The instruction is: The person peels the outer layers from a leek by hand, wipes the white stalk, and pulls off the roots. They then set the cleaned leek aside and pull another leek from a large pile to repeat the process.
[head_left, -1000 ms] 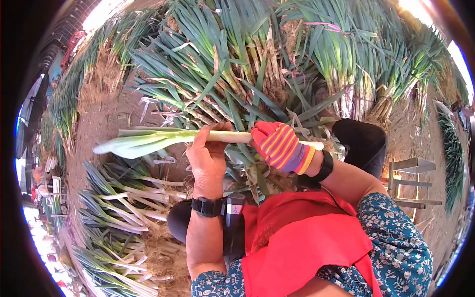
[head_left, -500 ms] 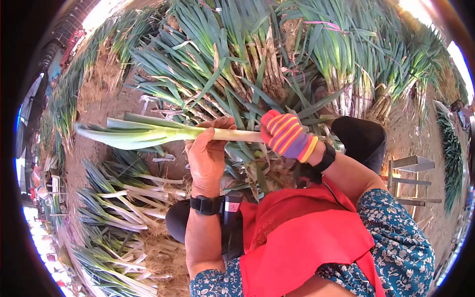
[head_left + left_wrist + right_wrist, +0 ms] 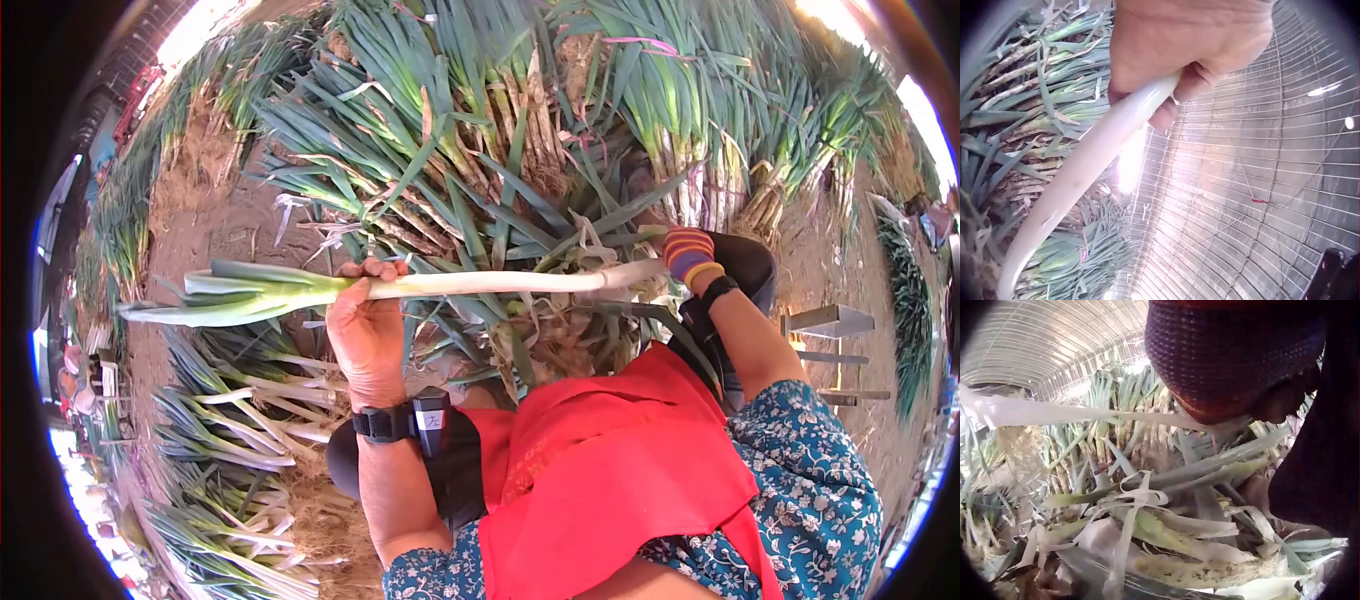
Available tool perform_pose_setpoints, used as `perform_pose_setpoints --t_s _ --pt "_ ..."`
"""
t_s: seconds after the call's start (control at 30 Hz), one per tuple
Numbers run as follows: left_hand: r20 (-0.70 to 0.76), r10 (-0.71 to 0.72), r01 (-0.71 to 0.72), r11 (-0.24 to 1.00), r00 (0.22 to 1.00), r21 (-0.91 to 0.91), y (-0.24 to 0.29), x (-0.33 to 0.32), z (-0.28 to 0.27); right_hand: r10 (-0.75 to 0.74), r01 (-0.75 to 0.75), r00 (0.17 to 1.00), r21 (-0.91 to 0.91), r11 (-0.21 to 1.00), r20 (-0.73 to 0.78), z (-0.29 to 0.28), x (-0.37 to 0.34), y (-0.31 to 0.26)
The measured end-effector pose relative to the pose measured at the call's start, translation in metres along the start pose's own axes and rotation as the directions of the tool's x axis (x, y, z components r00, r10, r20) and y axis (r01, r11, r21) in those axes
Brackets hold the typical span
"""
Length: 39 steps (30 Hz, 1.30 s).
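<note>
My bare left hand [image 3: 368,330] grips a long green onion [image 3: 480,284] around its stalk, just below where the leaves fan out. The leaves point left and the white end points right; in the left wrist view the pale stalk [image 3: 1079,156] runs down from the curled fingers. My right hand [image 3: 690,255], in a striped knit glove, is at the far right near the dark-clad knee. It pinches a strip of outer skin [image 3: 640,270] that stretches from the white end. In the right wrist view this thin strip [image 3: 1154,417] runs to the glove; the fingertips are mostly hidden.
Peeled leaves and skins [image 3: 1191,544] lie heaped below the hands. Bundled green onions [image 3: 680,100] stand ahead, and rooted ones [image 3: 240,400] lie in piles at the left. A metal stand [image 3: 835,325] is at the right. A red apron [image 3: 620,450] covers the lap.
The right hand has moved far right from the stalk, drawing a strip of skin off the white end. The left hand has shifted left and slightly down with the green onion.
</note>
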<state>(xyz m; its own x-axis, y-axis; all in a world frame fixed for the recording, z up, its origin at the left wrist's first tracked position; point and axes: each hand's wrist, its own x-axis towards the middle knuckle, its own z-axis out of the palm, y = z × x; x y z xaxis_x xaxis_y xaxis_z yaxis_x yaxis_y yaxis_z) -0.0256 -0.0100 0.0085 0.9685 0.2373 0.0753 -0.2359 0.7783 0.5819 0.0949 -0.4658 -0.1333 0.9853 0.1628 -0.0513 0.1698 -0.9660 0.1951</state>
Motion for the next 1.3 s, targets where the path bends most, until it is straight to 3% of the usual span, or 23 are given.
perform_pose_setpoints --t_s 0.07,0.1,0.17,0.23,0.3,0.33,0.37,0.43,0.47,0.53,0.57,0.6,0.63,0.67,0.7,0.73,0.77,0.87,0.97,1.03,1.17,1.27,1.3 --pt "-0.04 0.001 -0.001 1.0 0.999 -0.016 0.001 -0.003 0.001 0.019 -0.018 0.996 -0.016 1.0 0.086 -0.012 0.0 0.01" --pt "-0.051 0.061 -0.057 0.996 0.997 0.067 0.007 -0.001 -0.002 0.026 -0.018 0.99 -0.054 0.998 0.139 -0.028 -0.003 0.011" --pt "-0.049 0.116 -0.12 0.99 0.992 -0.079 0.035 -0.004 -0.008 0.085 -0.077 0.986 -0.057 0.995 0.143 -0.017 0.004 0.029" --pt "-0.048 0.196 -0.198 0.979 0.979 -0.053 0.062 -0.005 -0.016 0.113 -0.107 0.983 -0.046 0.993 0.145 -0.025 0.007 0.026" --pt "-0.013 0.213 -0.214 0.975 0.977 -0.066 0.067 -0.01 -0.014 0.076 -0.091 0.995 0.262 0.961 0.067 -0.048 0.008 0.008" --pt "-0.008 0.197 -0.197 0.978 0.98 -0.071 0.064 -0.011 -0.012 -0.024 0.063 0.997 0.561 0.825 -0.076 -0.045 0.01 -0.008" --pt "0.0 0.184 -0.183 0.98 0.983 -0.075 0.061 -0.011 -0.011 -0.069 0.235 0.968 0.777 0.584 -0.241 -0.043 0.011 -0.028" --pt "0.014 0.177 -0.176 0.982 0.984 -0.066 0.049 -0.009 -0.008 -0.341 0.654 0.757 0.645 0.395 -0.558 -0.144 -0.03 -0.09" --pt "0.017 0.18 -0.178 0.982 0.984 -0.055 0.044 -0.009 -0.004 -0.434 0.699 0.713 0.6 0.389 -0.55 -0.147 -0.042 -0.112" --pt "0.085 0.154 -0.148 0.987 0.984 -0.068 0.038 -0.01 0.001 -0.52 0.743 0.664 0.549 0.382 -0.537 -0.129 -0.06 -0.132" --pt "0.088 0.158 -0.152 0.986 0.984 -0.065 0.034 -0.012 0.006 -0.534 0.677 0.722 0.606 0.417 -0.439 -0.101 -0.062 -0.145" --pt "0.005 0.169 -0.169 0.984 0.986 0.049 0.029 -0.015 0.013 -0.549 0.61 0.765 0.653 0.449 -0.337 -0.087 -0.061 -0.153" --pt "-0.085 0.192 -0.176 0.97 0.978 0.17 0.024 -0.019 0.017 -0.56 0.618 0.755 0.656 0.433 -0.342 -0.097 -0.061 -0.159" --pt "-0.034 0.137 -0.125 0.963 0.99 0.237 0.017 -0.023 0.014 -0.471 0.702 0.708 0.454 0.549 -0.525 -0.107 -0.063 -0.164" --pt "0.015 0.07 -0.071 0.949 0.997 0.306 0.007 -0.026 0.011 -0.391 0.703 0.608 0.241 0.669 -0.691 -0.12 -0.066 -0.168" --pt "-0.158 0.09 -0.039 0.953 0.983 0.302 -0.011 -0.034 0.016 -0.397 0.71 0.584 0.208 0.673 -0.707 -0.129 -0.066 -0.172" --pt "-0.2 0.055 -0.02 0.985 0.978 0.171 -0.022 -0.039 0.019 -0.392 0.709 0.585 0.212 0.673 -0.71 -0.126 -0.065 -0.174" --pt "-0.201 0.047 -0.009 0.983 0.978 0.185 -0.021 -0.044 0.008 -0.473 0.705 0.634 0.206 0.679 -0.612 -0.121 -0.061 -0.176" --pt "-0.13 0.047 -0.018 0.975 0.99 0.222 -0.019 -0.055 0.006 -0.515 0.755 0.591 0.202 0.624 -0.621 -0.132 -0.062 -0.173" --pt "-0.056 0.029 -0.019 0.986 0.998 0.168 -0.018 -0.06 0.008 -0.521 0.757 0.61 0.244 0.606 -0.597 -0.14 -0.064 -0.178" --pt "0.057 0.013 -0.022 0.988 0.998 0.15 -0.006 -0.064 0.008 -0.474 0.811 0.544 0.289 0.509 -0.692 -0.149 -0.066 -0.174" --pt "0.069 -0.004 -0.01 0.978 0.998 0.207 0.002 -0.07 0.007 -0.557 0.733 0.627 0.655 0.186 -0.544 -0.158 -0.068 -0.171" --pt "0.083 0.004 -0.022 0.978 0.997 0.209 0.003 -0.071 0.009 -0.554 0.724 0.639 0.661 0.198 -0.534 -0.162 -0.068 -0.168"
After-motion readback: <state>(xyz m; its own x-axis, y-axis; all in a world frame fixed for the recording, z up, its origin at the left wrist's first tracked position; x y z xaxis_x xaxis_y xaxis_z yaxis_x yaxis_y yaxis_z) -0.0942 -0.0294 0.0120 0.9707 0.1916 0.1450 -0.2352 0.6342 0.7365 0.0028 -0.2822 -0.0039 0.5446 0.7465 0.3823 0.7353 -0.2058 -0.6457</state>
